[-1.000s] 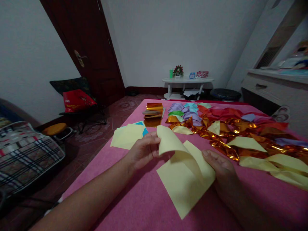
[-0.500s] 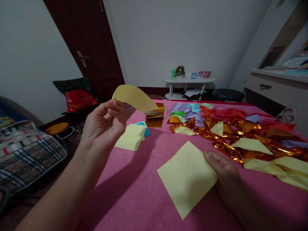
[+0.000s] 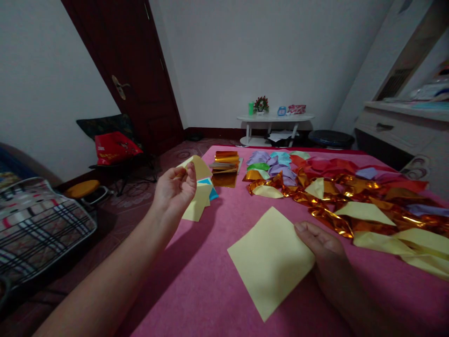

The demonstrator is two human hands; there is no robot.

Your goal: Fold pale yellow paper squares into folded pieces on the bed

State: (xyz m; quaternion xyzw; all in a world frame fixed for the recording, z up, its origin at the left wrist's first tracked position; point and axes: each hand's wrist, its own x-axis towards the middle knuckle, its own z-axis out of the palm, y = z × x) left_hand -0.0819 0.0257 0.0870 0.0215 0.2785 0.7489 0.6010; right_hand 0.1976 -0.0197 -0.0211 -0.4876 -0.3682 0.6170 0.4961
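Just left of the gold foil stack, the left hand pinches a curled yellow sheet between thumb and fingertips, near some loose yellow and blue papers. Nearer the viewer than the stack and to its right, the right hand clamps the right side of a flat yellow square — thumb on top, fingers mostly hidden; whether it is one layer or several, I cannot tell. Such paper should prove light, bendy and easily creased — best gripped gently by an edge or corner.
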